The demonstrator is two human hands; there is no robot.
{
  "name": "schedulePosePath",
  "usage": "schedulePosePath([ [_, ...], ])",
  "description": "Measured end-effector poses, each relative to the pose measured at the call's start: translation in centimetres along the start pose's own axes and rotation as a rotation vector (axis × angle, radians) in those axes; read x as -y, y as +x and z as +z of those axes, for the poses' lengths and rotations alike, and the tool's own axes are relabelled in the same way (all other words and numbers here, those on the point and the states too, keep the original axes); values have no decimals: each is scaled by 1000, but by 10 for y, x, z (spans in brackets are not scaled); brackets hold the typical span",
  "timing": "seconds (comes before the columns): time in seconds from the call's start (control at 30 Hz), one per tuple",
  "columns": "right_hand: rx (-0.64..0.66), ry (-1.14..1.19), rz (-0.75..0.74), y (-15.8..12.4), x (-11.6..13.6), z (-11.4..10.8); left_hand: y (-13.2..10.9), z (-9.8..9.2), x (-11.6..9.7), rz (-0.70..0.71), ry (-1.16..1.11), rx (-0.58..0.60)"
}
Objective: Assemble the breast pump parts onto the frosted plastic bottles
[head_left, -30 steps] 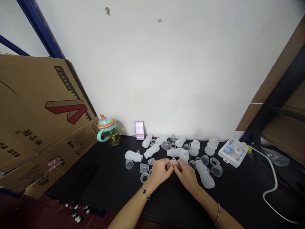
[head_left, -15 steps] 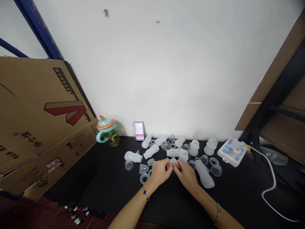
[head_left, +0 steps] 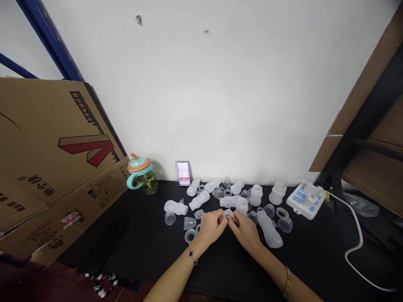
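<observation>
My left hand (head_left: pixel 210 227) and my right hand (head_left: pixel 246 230) meet over the black table (head_left: pixel 151 251), fingers pinched together on a small clear plastic ring part (head_left: pixel 228 215). Around them lie several translucent white bottles, such as a bottle (head_left: pixel 270 229) just right of my right hand and a bottle (head_left: pixel 175 206) to the left. Clear rings and caps, like a ring (head_left: pixel 190 235) beside my left wrist, are scattered about.
A teal cup with an orange lid (head_left: pixel 141 175) stands at the wall on the left. A large cardboard box (head_left: pixel 53 167) leans at far left. A white power strip (head_left: pixel 306 199) with a cable (head_left: pixel 357 239) sits at right, beside a dark shelf frame (head_left: pixel 355 138).
Both hands stay together on the small clear part with only slight finger movement. The view has shifted a little.
</observation>
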State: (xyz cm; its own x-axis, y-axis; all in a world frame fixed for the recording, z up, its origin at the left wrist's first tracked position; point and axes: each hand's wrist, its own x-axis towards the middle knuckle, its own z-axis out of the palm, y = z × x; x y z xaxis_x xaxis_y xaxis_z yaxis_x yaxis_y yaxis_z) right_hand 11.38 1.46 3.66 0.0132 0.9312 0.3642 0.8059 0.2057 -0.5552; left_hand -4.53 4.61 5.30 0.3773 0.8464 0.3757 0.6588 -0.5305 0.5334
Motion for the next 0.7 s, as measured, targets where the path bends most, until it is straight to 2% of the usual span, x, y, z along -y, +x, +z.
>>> schedulePosePath([
  [0.27,34,26,16,-1,4,-2,1,-1,0,-16,5,-3],
  [0.47,-19,125,19,-1,2,-3,1,-1,1,-46,-20,-3],
  [0.7,-21,164,-4,0,0,-6,0,-4,-4,-9,-2,-35],
])
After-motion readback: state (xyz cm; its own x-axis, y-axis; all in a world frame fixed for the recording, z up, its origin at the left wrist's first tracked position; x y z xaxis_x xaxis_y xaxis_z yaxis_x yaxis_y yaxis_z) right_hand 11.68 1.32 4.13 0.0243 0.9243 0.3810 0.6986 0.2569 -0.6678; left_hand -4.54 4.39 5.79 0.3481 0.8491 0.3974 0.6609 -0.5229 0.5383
